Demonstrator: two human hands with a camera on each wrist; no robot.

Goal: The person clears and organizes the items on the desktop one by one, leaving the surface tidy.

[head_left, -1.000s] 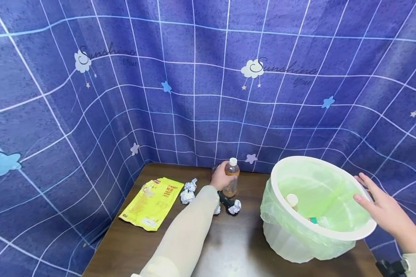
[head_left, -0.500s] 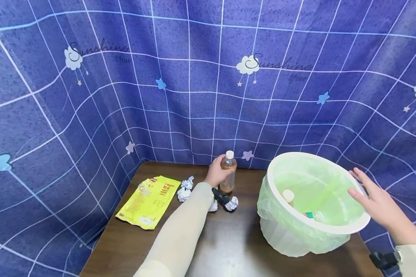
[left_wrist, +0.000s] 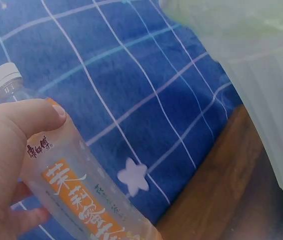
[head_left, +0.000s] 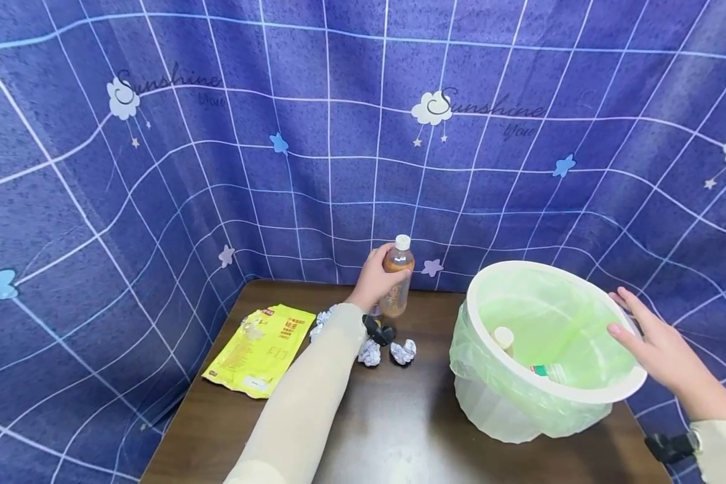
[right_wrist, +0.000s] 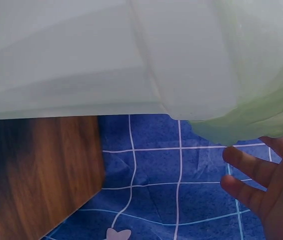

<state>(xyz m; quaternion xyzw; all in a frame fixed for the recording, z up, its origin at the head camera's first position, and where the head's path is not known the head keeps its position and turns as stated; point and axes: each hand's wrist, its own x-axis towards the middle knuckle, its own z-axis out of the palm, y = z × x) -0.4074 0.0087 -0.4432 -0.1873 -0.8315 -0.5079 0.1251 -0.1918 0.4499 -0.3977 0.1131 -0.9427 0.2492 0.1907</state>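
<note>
My left hand (head_left: 376, 279) grips a clear drink bottle (head_left: 394, 300) with a white cap and an orange label near the back of the table. In the left wrist view the thumb crosses the upper part of the bottle (left_wrist: 89, 192), just under the cap, with fingers curled behind it. On the right stands a white bin (head_left: 490, 410) lined with a pale green bag. My right hand (head_left: 662, 353) is at the bin's right rim, its fingers extended along the outside and the thumb towards the opening. The right wrist view shows those fingers spread close to the bag.
A yellow packet (head_left: 260, 349) lies flat at the left. Crumpled paper balls (head_left: 403, 351) lie around the left wrist, some partly hidden by the sleeve. Inside the bin are a cream-capped bottle (head_left: 503, 337) and a clear item with a green end (head_left: 541, 370). A blue curtain (head_left: 339, 168) hangs behind.
My left hand has raised the bottle up from the tabletop, uncovering more of the paper balls beneath the wrist. The right hand stays at the bin rim. The head view has shifted slightly.
</note>
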